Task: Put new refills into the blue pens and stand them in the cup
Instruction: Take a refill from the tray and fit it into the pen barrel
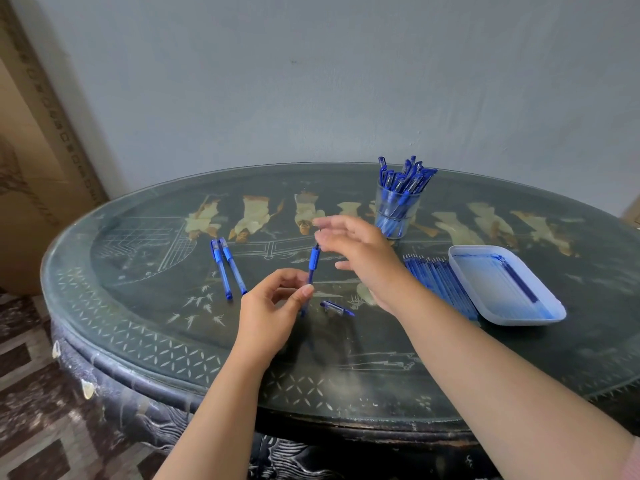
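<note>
My left hand pinches the slim blue plastic pen low on its barrel, tip tilted up and away. Just beside it, on the dark glass-topped table, lies the small clear-and-blue pen cap. My right hand, blurred, hovers at the pen's tip, fingers spread and loose, gripping nothing I can make out. I judge capping comes next: steady the barrel, fetch the cap, press it on straight. Farther off lie two blue pens, the row of blue refills, the pale plastic tray and the clear cup of pens.
</note>
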Tool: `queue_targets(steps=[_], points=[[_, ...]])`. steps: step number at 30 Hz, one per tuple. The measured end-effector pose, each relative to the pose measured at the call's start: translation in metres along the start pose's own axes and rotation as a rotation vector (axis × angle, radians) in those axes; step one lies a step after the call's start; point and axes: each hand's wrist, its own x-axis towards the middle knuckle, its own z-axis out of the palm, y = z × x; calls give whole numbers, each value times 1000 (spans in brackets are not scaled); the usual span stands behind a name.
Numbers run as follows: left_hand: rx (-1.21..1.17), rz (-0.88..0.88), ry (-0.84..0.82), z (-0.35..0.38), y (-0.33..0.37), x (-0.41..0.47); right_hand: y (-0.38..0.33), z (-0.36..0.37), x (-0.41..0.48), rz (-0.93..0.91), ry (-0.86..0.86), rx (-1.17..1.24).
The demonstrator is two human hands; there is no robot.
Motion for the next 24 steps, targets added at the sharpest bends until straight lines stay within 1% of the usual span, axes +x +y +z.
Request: queue_targets(steps=[2,7,10,13,14,15,17,19,22,24], points=[[-3,-3,3,0,0,0,1,-1,1,-40,-6,-21],[3,-11,4,0,-1,0,5,3,5,-79,73,-93],[-3,-9,7,1,0,0,6,2,4,-99,61,-109],[-28,-2,33,1,0,0,11,0,1,-38,48,-64],[-39,-2,38,2,0,-1,16,-2,1,-9,71,-132],[-46,-2,41,2,0,-1,22,-4,0,16,72,-265],[-43,0,44,2,2,-2,33,-2,-5,77,-43,-559],[-29,4,40,1,4,-2,42,2,-10,104,-169,-734],[-19,7,34,1,5,-3,47,6,-15,99,-227,-817],[-24,7,35,1,6,-3,47,5,-13,101,-193,-745]])
